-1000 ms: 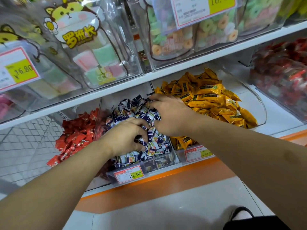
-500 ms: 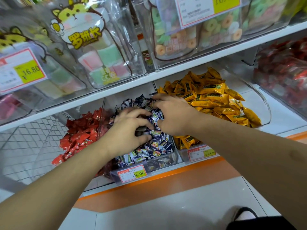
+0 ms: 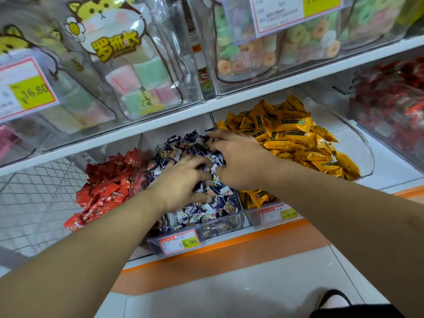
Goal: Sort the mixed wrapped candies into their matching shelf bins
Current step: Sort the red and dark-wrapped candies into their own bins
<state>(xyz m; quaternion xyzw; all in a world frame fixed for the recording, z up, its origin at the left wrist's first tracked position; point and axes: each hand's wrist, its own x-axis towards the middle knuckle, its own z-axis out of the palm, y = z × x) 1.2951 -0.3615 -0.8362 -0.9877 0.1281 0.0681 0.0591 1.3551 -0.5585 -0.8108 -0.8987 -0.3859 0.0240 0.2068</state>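
head view: only view available.
blue-white candies (image 3: 183,154): heaped in the middle clear bin (image 3: 238,216) on the lower shelf, piled above its front wall; price tag (image 3: 181,242) clipped on front.
left hand (image 3: 181,182): palm down on the heap, fingers (image 3: 195,162) spread and slightly curled into the wrappers; no single piece seen pinched.
right hand (image 3: 241,161): palm down at the heap's right rear, fingertips buried in the candies; cannot tell whether holding any.
red candies (image 3: 103,187): neighbouring bin to the left, just beside the heap.
yellow packets (image 3: 296,138): bin to the right, touching the right wrist side.
handling (judgement): small, light, individually wrapped; film likely slick and crinkly, pile loose and prone to slide or spill over the low front wall.
where to grip (judgement): pinch a stray by a twisted or crimped wrapper end, or across its body with thumb and forefinger; rake gently, avoid scooping.
strays: none clearly spotted in the heap from here.
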